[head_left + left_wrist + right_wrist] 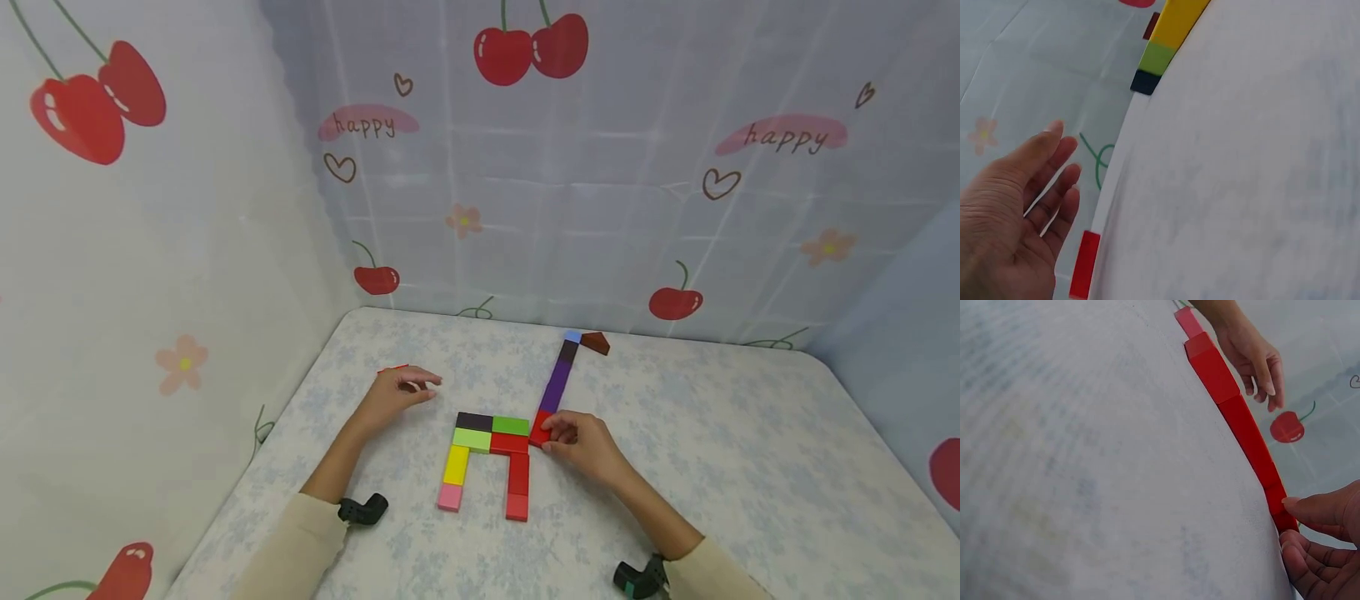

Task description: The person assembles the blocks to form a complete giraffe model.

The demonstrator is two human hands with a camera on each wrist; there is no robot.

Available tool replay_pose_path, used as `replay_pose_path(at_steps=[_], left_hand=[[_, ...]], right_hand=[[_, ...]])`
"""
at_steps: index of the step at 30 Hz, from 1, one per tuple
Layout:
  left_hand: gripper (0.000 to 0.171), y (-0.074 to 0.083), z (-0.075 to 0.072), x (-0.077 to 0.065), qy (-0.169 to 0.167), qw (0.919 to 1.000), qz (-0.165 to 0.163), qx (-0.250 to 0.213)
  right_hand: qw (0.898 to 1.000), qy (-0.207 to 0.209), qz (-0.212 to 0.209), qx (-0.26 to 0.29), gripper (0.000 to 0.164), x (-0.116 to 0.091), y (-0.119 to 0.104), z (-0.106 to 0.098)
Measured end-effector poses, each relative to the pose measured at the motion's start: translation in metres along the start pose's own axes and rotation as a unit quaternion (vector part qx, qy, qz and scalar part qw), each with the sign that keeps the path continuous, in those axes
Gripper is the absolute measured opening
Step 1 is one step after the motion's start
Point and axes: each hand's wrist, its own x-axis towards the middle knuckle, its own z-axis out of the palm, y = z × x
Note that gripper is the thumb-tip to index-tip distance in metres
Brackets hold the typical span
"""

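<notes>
My right hand (583, 446) pinches a red block (537, 427) between thumb and fingers at the lower end of a slanting row. Up from it run a purple strip (556, 387), a black block (568, 350) and a light blue block (573, 336), with a brown block (597, 342) angled off the tip. Left of that hand lie black (475, 422), green (511, 426), light green (472, 439) and red (508, 444) blocks in two rows. My left hand (397, 392) hovers with loosely bent fingers, holding nothing, near another red block (1085, 265).
Two legs extend toward me from the block rows: yellow (455, 465) with pink (449, 497), and red (519, 473) with lighter red (517, 507). Cherry-printed curtains (525, 183) border the pale table (720, 433) at the back and left. Each wrist wears a black device.
</notes>
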Motion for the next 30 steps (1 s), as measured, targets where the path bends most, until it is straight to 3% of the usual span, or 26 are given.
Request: replay_pose_path(at_steps=[7, 12, 17, 23, 30], left_hand=[[0.03, -0.012, -0.027, -0.005, 0.089, 0.9955, -0.008, 0.033], [0.038, -0.018, -0.034, -0.007, 0.122, 0.99, -0.017, 0.068], [0.047, -0.023, -0.035, -0.007, 0.118, 0.9873, -0.033, 0.101], [0.052, -0.029, -0.034, -0.01, 0.113, 0.987, -0.075, 0.086], [0.049, -0.032, -0.031, -0.011, 0.119, 0.9838, -0.078, 0.109]], right_hand=[[1.0, 0.002, -0.003, 0.002, 0.022, 0.0, -0.002, 0.0], [1.0, -0.001, 0.001, 0.004, 0.022, -0.001, -0.002, 0.0], [1.0, -0.003, 0.011, 0.007, 0.022, -0.001, -0.003, -0.001], [1.0, -0.003, 0.018, 0.008, 0.021, -0.001, -0.004, -0.001], [1.0, -0.002, 0.015, 0.012, 0.022, -0.001, -0.003, 0.0]])
